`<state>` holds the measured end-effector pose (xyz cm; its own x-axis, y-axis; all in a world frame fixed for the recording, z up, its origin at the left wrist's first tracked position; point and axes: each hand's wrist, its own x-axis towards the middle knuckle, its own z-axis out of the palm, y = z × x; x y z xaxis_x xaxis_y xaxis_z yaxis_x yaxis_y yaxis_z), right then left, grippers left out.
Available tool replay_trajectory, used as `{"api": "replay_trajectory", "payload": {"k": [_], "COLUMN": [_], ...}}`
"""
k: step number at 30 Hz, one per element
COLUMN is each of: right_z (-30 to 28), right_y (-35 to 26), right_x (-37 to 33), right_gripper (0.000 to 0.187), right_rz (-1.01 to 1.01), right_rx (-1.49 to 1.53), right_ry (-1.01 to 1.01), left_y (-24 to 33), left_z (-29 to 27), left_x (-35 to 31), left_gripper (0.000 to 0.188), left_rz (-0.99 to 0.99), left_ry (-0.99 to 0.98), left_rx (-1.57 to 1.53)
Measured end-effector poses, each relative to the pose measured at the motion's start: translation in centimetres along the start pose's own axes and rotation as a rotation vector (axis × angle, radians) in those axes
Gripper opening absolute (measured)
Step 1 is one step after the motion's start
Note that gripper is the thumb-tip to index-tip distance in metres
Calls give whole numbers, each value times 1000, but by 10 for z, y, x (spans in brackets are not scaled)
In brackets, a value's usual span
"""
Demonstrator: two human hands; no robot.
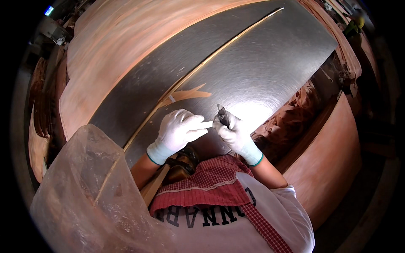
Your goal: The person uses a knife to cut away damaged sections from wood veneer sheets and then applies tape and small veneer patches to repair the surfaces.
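Note:
My left hand (179, 130), in a white knit glove, pinches a short white strip (206, 125) that looks like tape. The strip's far end reaches my right hand (233, 134), gloved the same way. Closed in my right fingers is a small dark, flat piece (222, 117) with a pointed tip, like a blade; its exact kind is unclear. Both hands are close together above the near edge of a grey metal sheet (249, 55). Just beyond my left hand, a torn scrap of thin wood veneer (185, 94) lies on the metal, with a small white piece (172, 99) on it.
A long thin bamboo stick (215, 52) crosses the metal sheet diagonally. Large veneer sheets (114, 46) spread at far left. Crumpled veneer scraps (291, 109) fill the gap at right, beside a veneer stack (327, 164). Clear plastic film (90, 189) bulges at near left.

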<state>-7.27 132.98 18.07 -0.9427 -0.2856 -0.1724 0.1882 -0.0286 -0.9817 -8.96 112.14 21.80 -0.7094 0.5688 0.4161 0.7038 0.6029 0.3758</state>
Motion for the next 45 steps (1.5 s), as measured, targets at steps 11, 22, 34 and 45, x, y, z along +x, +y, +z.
{"api": "replay_trajectory", "payload": {"k": [11, 22, 34, 45], "right_z": [-9, -8, 0, -11], "right_y": [-13, -5, -1, -2], "right_x": [-15, -8, 2, 12], "right_gripper": [8, 19, 29, 27], "right_rz": [139, -396, -691, -575], "right_rx": [424, -218, -721, -727], "right_ry": [-82, 221, 225, -92], "left_y": [-6, 5, 8, 4], "left_z": [2, -3, -10, -8], "left_x": [0, -6, 1, -6], "left_gripper": [27, 22, 24, 21], "left_rz": [-68, -436, -280, -346], "left_ry": [66, 14, -65, -140], "left_rx": [-85, -732, -588, -619]}}
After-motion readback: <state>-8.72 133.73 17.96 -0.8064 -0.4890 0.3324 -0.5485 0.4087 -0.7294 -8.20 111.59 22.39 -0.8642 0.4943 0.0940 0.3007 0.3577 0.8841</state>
